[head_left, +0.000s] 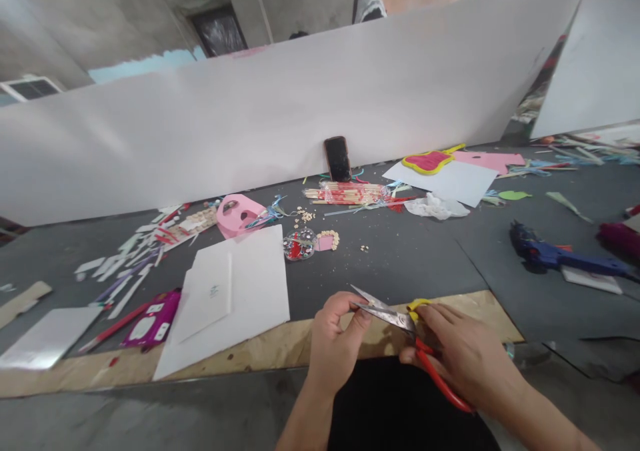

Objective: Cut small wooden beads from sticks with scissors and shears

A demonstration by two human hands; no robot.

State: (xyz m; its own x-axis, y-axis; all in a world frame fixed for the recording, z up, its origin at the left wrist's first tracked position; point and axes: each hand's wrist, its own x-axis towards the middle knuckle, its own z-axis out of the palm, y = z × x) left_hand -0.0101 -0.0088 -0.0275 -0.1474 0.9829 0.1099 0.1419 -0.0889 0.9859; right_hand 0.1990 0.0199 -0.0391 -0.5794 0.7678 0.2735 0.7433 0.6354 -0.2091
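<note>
Right hand (pixel 460 351) closed round the handles of the scissors (pixel 403 320), left hand (pixel 335 337) seemingly pinching a pale bit (pixel 371 301) at the parted blades.
On the counter (pixel 415 264) beyond, a pink card (pixel 325 243) looks part-finished: pale pieces (pixel 335 237) edge its far and right sides, the rest is bare. Beside it, a clear dish-like container (pixel 287 245) holds red bits (pixel 296 245); farther off, clear wrapping (pixel 345 191) holds sticks (pixel 316 196).

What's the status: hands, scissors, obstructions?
Right hand holds scissors, blades parted. Left hand at blades; anything pinched too small to tell. Nothing seen in the way; glue gun off right.
</note>
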